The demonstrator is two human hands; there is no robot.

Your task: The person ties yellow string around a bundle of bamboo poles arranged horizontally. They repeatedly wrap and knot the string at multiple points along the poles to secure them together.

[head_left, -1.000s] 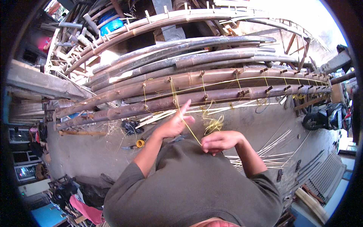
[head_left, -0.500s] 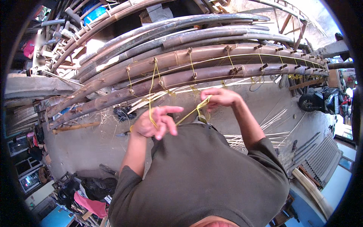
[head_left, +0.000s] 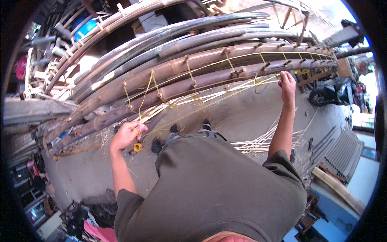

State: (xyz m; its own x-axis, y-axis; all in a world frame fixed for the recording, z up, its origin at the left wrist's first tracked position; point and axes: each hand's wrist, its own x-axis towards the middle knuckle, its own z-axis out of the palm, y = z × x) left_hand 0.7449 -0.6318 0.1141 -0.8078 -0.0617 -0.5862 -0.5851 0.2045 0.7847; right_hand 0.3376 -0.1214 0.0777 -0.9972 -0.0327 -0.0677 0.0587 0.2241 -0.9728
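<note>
My left hand (head_left: 125, 135) is out at the lower left with its fingers curled around a thin yellow cord (head_left: 140, 109). From a peg on the rear bamboo pole the cord comes down to this hand, then stretches across to the right. At the far right my right hand (head_left: 287, 82) pinches the cord, close to the front bamboo pole (head_left: 177, 87). Both arms are spread wide. The rear bamboo pole (head_left: 169, 69) curves alongside the front one; short wooden pegs stick out of both, and yellow cord crosses between them in several places.
Beyond lie stacked dark bamboo poles (head_left: 201, 27). Pale bamboo strips (head_left: 258, 147) are spread on the floor right of my feet. A yellow ring-shaped object (head_left: 138, 147) sits below my left hand. A motorbike (head_left: 330, 94) and corrugated sheets (head_left: 334, 155) are at the right.
My hands have moved apart from in front of my chest, the right one far out to the right and forward, the left one leftward. The cord gathered at my right hand is now drawn out long.
</note>
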